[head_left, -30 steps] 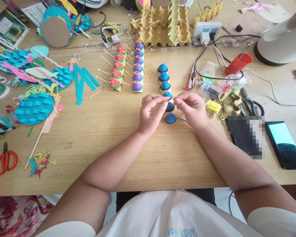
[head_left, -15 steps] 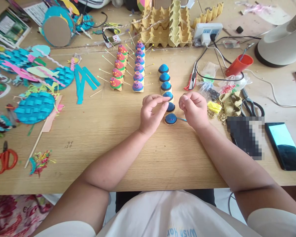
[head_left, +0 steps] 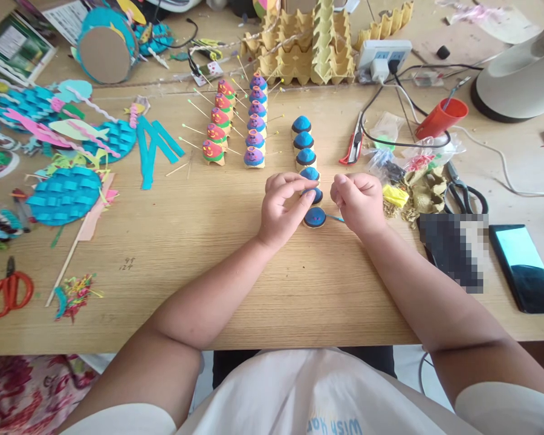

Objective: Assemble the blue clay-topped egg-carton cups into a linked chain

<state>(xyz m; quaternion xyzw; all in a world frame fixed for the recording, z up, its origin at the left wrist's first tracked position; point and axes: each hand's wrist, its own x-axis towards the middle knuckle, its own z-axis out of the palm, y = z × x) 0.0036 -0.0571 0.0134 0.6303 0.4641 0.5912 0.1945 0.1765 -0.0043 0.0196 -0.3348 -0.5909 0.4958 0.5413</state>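
Your two hands above the table [head_left: 263, 302], seen from the head. Your left hand [head_left: 283, 208] stands at the left side of a row of blue domes [head_left: 306, 157], its thumb and forefinger close together in front of the row and partly covering the fifth dome; whether they pinch anything cannot be told. Your right hand [head_left: 359, 202] is curled to the right of the row, thumb against the bent fingers; its inner side is hidden, so you cannot tell whether it grips something. The row of six dark-rimmed domes runs from mid-table toward the far edge, its front dome [head_left: 315, 216] well apart from the near edge and bearing small purple marks. A thin blue stick [head_left: 335, 218] lies between that dome and your right hand. To the left, nearer the far edge, stand purple-and-blue domes [head_left: 255, 123] and red-and-green domes [head_left: 217, 132], both rows bearing pins with small round heads. A red-handled cutter [head_left: 356, 143] lies to the right of the blue row. Orange-handled scissors [head_left: 11, 290] lie at left, near the near edge.
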